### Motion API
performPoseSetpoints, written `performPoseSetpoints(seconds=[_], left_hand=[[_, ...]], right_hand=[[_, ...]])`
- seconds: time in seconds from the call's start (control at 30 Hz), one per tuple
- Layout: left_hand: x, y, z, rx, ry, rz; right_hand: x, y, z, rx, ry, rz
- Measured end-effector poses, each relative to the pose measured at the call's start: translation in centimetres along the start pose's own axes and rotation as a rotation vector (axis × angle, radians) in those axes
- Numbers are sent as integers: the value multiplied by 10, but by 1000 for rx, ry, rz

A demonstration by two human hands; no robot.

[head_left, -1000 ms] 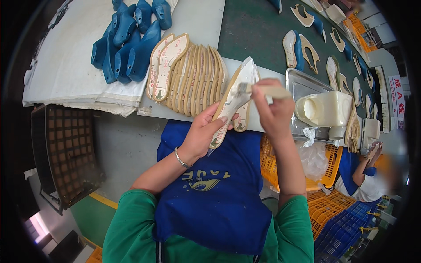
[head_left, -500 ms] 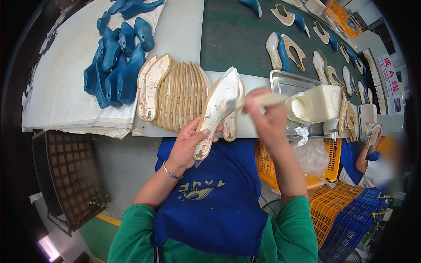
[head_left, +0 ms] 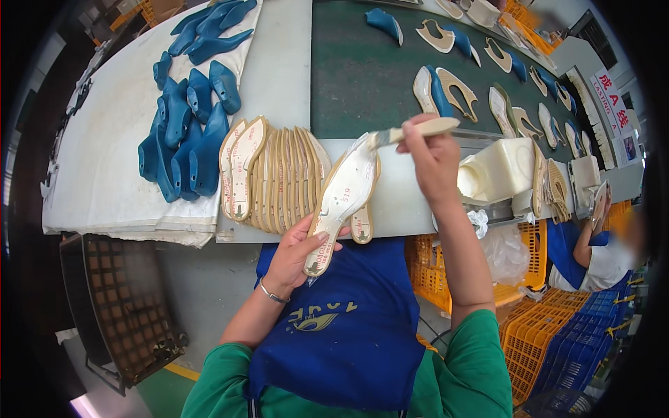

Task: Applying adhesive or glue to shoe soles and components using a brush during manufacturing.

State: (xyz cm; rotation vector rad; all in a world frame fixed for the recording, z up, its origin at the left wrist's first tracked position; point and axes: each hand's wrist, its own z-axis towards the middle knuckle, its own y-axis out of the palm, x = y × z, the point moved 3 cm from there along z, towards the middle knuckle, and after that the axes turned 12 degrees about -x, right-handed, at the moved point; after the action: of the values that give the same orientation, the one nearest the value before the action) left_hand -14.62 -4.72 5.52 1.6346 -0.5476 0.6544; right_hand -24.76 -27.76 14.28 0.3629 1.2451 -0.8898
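My left hand [head_left: 295, 256] grips a shoe insole [head_left: 346, 187] near its heel, thumb on top. A white wet-looking coating covers much of its face. My right hand [head_left: 433, 157] is closed round the pale handle of a flat brush [head_left: 411, 131], whose bristles touch the insole's toe end. Another insole [head_left: 362, 226] lies partly hidden beneath the held one. Just left, a row of insoles [head_left: 289, 182] leans on the table's front edge. To the right of my right hand, a white plastic container [head_left: 503, 167] lies on its side in a metal tray [head_left: 481, 138].
Blue shoe lasts [head_left: 185, 132] are heaped on a white cloth [head_left: 104, 146] at left. Lasts, insoles and cut uppers [head_left: 456, 93] sit on the green belt [head_left: 355, 83]. Below right are yellow crates [head_left: 425, 268]; a co-worker's arm [head_left: 584, 240] shows at far right.
The brush has moved from the insole's middle up to its toe end, and my right hand has risen with it. My left hand keeps its hold. The whole view has shifted slightly.
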Motion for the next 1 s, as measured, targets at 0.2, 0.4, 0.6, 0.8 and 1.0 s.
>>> performPoseSetpoints(seconds=[0.2,0.4,0.6,0.8,1.0], left_hand=[[-2,0,-2,-42,-49,86],[10,-4,-6,-13,25,60],[21,-10,27,-67,138,-90],[36,-3,61,-45,271,-142],[33,-7,81,-62,277,-226]], right_hand=[[31,-6,11,-110,65,-102],[38,-22,-1,118,45,-48],[41,5,-39,87,61,39],[38,73,-80,-412,468,492],[34,81,-78,-504,527,562]])
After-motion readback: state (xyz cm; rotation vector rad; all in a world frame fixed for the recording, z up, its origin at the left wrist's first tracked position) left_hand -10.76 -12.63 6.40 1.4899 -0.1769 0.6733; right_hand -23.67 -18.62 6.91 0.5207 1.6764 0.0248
